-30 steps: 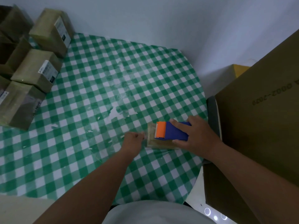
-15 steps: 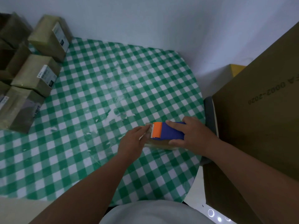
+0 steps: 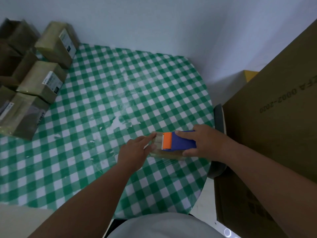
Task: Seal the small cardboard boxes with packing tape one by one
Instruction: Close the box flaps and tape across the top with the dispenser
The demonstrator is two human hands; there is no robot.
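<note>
Box (image 3: pixel 167 154) lies near the table's (image 3: pixel 106 103) right edge, mostly hidden under a blue and orange dispenser (image 3: pixel 178 140). Right hand (image 3: pixel 205 143) grips the dispenser, fingers curled over it. Left hand (image 3: pixel 134 152) lays straight fingers on the box's left end. Stacked boxes (image 3: pixel 40 83) fill the far-left corner.

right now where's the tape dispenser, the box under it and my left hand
tape dispenser (image 3: pixel 183 141), head view, blue body
box (image 3: pixel 158 137), head view, bare top left of the orange blade
left hand (image 3: pixel 133 152), head view, back of hand
</note>
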